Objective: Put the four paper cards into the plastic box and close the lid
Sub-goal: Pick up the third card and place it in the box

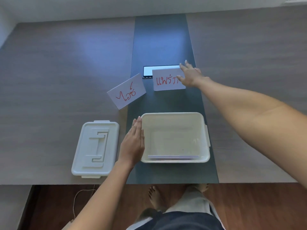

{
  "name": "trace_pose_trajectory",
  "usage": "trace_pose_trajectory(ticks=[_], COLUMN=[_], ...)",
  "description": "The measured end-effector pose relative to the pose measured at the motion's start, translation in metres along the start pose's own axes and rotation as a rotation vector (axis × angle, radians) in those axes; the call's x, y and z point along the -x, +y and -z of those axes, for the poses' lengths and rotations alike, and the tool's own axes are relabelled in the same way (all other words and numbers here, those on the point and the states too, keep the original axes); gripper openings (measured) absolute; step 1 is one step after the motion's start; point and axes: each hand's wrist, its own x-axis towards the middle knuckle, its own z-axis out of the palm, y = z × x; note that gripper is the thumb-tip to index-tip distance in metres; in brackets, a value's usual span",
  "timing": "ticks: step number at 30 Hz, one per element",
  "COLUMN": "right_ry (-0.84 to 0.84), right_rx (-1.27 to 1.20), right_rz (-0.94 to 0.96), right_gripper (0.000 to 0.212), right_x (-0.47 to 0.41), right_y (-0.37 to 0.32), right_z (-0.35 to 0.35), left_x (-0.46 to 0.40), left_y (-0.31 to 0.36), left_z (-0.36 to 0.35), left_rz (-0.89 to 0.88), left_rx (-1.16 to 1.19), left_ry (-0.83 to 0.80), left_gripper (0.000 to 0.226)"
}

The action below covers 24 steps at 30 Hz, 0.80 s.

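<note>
A cream plastic box (pixel 206 135) stands open on the table's dark middle strip, with paper cards (pixel 172 157) leaning against its near wall inside. My left hand (pixel 132 143) lies flat against the box's left wall, fingers together, holding nothing. Its lid (pixel 96 148) rests flat on the table to the left. Two white cards with red handwriting stand beyond the box: one (pixel 127 91) at the left, tilted, and one (pixel 166 79) at the right. My right hand (pixel 191 74) reaches over the right card's right end, fingers spread, touching it but not closed on it.
A black-framed cable hatch (pixel 147 72) is set into the dark strip behind the right card. The table's near edge runs just below the box and lid. Bare feet and a thin cable show on the wooden floor beneath.
</note>
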Motion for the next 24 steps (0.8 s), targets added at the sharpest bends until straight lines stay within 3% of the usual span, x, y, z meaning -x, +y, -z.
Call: trace_pose_trajectory(ticks=[7,13,24], right_ry=[-0.048,0.069,0.217], right_rx=[0.051,0.111,-0.253], right_rz=[-0.078,-0.067,-0.112], right_gripper=[0.07,0.044,0.033], right_x=[-0.034,-0.034,-0.002], right_y=[0.007,0.007,0.013], right_z=[0.001,-0.007,-0.008], left_x=[0.001,0.001,0.001], left_y=[0.003,0.003,0.003], left_z=[0.004,0.003,0.003], left_rz=[0.0,0.016,0.007], left_rx=[0.038,0.053,0.056], left_ry=[-0.018,-0.018,-0.021], left_gripper=[0.052,0.053,0.052])
